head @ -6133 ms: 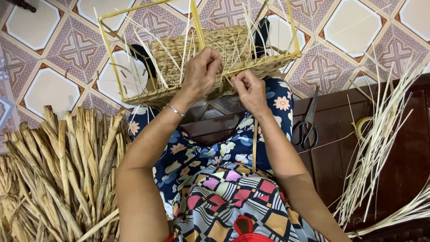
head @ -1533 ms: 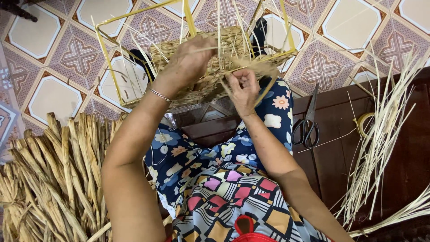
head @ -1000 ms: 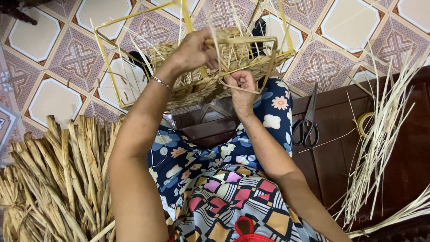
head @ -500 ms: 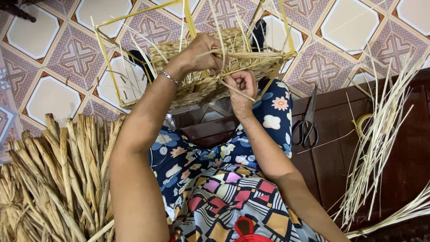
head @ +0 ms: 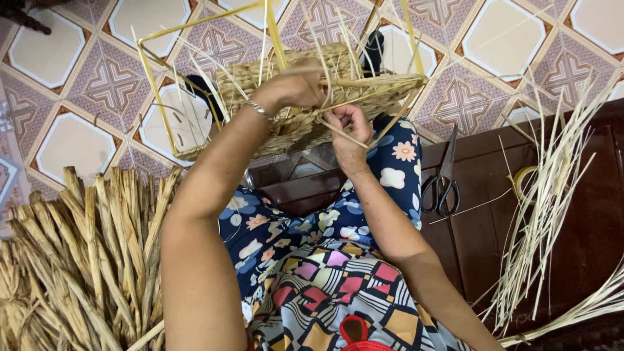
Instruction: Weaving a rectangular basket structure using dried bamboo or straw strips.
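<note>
A floor of patterned tiles [head: 78,136], cream octagons set among mauve star motifs, fills the background, and a dark wooden platform [head: 585,195] runs along the right side. On its near edge lie black-handled scissors [head: 442,188], a roll of tape [head: 525,183] and a fan of pale split reeds [head: 552,214]; a heap of dried, flat straw leaves [head: 71,260] lies at the lower left. The half-woven straw basket [head: 286,91], built on a yellow rectangular frame [head: 156,91], sits propped on the person's knees above the flowered trousers, well clear of the floor, with loose strand ends sticking up all round. The work appears to be at the rim of the basket, where a strand is being threaded or tightened against the frame bar. The left hand [head: 296,84], with a bracelet on the wrist, is curled over the top edge of the weave, fingers closed and pressing down on it to steady it. The right hand [head: 350,127] is just below and beside it, thumb and fingers pinched on a thin pale strand [head: 338,133] that runs toward the frame. The next move would seem to call for a firm pull on that strand while the other hand keeps the weave from shifting.
</note>
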